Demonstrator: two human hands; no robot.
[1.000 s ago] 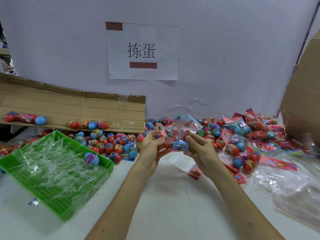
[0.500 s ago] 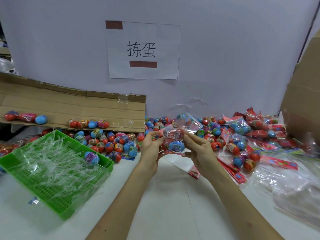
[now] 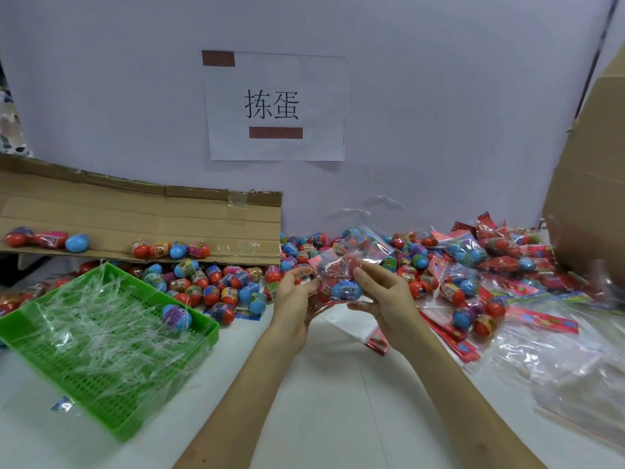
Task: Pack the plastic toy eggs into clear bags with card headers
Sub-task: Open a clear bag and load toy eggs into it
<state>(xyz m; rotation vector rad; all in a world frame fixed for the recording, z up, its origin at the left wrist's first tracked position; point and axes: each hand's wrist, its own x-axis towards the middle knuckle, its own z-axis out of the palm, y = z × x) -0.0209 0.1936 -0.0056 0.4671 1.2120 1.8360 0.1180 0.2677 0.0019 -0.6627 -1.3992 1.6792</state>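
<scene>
Both hands hold one clear bag (image 3: 341,265) above the white table, just in front of the egg pile. A blue egg (image 3: 346,290) and a red egg show through its lower part. My left hand (image 3: 294,299) grips the bag's left side, thumb and fingers curled on the plastic. My right hand (image 3: 385,296) pinches its right side, with fingers over the top and thumb beneath. Loose eggs (image 3: 216,286), red, blue and pink, lie heaped at the back of the table. Filled bags (image 3: 466,255) with red card headers are piled at the right.
A green mesh tray (image 3: 142,414) full of clear plastic strips, with one egg in it, stands at the left. A flattened cardboard sheet (image 3: 142,218) leans behind it. A cardboard box (image 3: 588,204) rises at far right. Empty clear bags (image 3: 575,377) and red header cards (image 3: 453,336) lie at right.
Both hands have lifted the bag slightly and shifted it a little to the left; the bag's top has crumpled upward between my fingers. Nothing else on the table has moved.
</scene>
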